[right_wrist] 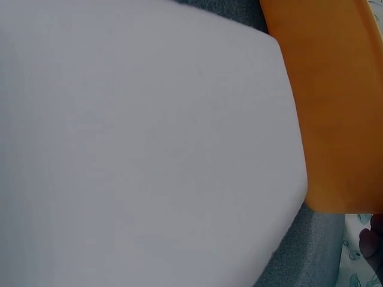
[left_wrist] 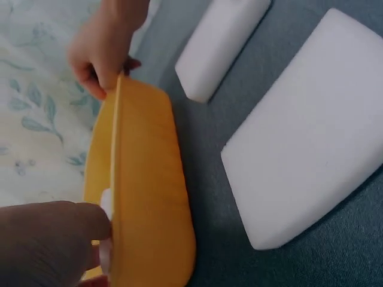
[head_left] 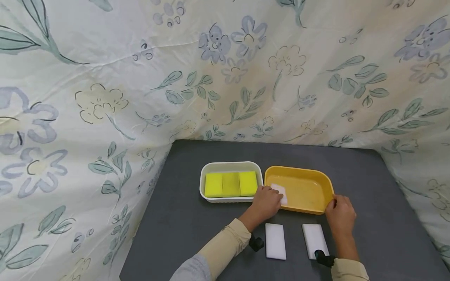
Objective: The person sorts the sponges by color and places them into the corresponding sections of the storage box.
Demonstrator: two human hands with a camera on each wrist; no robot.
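The yellow tray point(head_left: 302, 187) point(left_wrist: 149, 179) point(right_wrist: 335, 107) stands right of the white tray. My left hand point(head_left: 266, 203) point(left_wrist: 51, 245) reaches over its near left rim, fingers curled on a white block point(head_left: 280, 192) point(left_wrist: 106, 257) that lies inside at the left end. My right hand point(head_left: 341, 215) point(left_wrist: 108, 51) pinches the tray's rim at the near right corner. Two more white blocks lie flat on the table in front, one to the left point(head_left: 275, 241) and one to the right point(head_left: 315, 239). A white block point(right_wrist: 149, 143) fills most of the right wrist view.
Left of the yellow tray and close beside it, the white tray point(head_left: 232, 200) holds several yellow blocks point(head_left: 231, 184) side by side. The dark table point(head_left: 168, 218) meets flower-patterned cloth point(head_left: 225, 93) behind and at both sides.
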